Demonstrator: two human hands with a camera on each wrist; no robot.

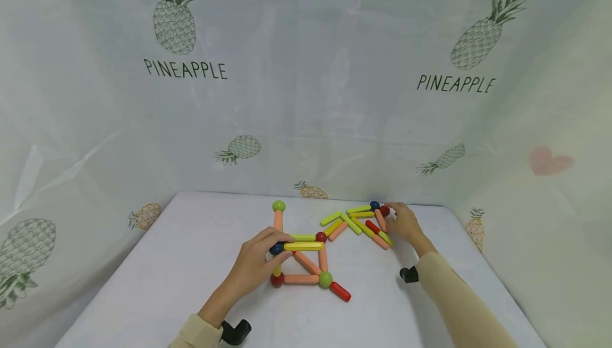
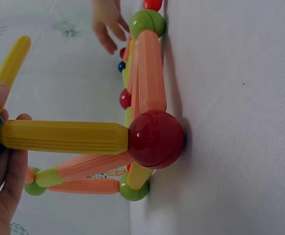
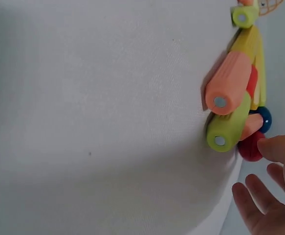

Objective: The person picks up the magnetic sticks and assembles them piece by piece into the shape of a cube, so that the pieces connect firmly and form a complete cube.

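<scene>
A magnetic stick-and-ball frame stands mid-table. My left hand point(image 1: 255, 263) grips its blue ball point(image 1: 277, 248) between thumb and fingers. From that ball a yellow stick point(image 1: 304, 246) points right, and another yellow stick point(image 2: 64, 137) runs down to a red ball point(image 2: 157, 139) on the table. Pink sticks point(image 1: 301, 279) and green balls point(image 1: 325, 279) form other parts of the frame. My right hand point(image 1: 404, 224) is at the loose pile, fingers spread, with a fingertip at or just beside a red ball point(image 3: 251, 147); contact is unclear.
Loose yellow, green, pink and red sticks point(image 1: 354, 224) lie at the back right, with a second blue ball point(image 1: 375, 205) among them. A red stick point(image 1: 340, 291) juts from the frame's front right corner. Behind the table hangs a pineapple-print cloth point(image 1: 315, 103).
</scene>
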